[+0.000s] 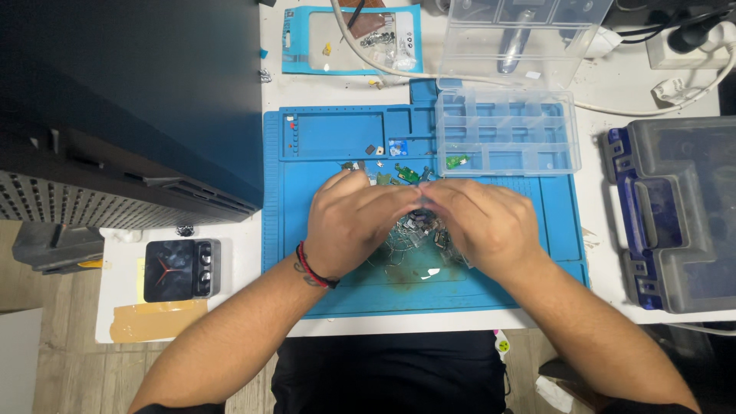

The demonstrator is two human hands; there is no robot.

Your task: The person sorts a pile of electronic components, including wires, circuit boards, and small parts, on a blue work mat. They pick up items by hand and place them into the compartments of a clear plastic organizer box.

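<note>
Where the two hands meet over the middle of the blue mat [337,295], a heap of small parts [418,230] lies under and between them. The left hand [353,222] and right hand [483,222] curl inward with fingertips touching above the heap; whether either grip has closed on a piece, I cannot tell, since the fingers hide it. A red and black band [310,268] circles the left wrist.

Just beyond the fingers, small green boards [406,173] lie loose on the mat. To the right of them stands a clear box [506,130] of many compartments, its lid [521,38] raised; one front compartment holds a green board [458,161], the others look bare. Farther back, a flat blue packet [349,38] with a clear window lies on the white counter [613,138], small metal bits inside. At the right edge rests a grey case [675,215] with a blue handle, shut. Left of the mat sits a black square device [180,268], with tan tape [157,318] beside it.
</note>
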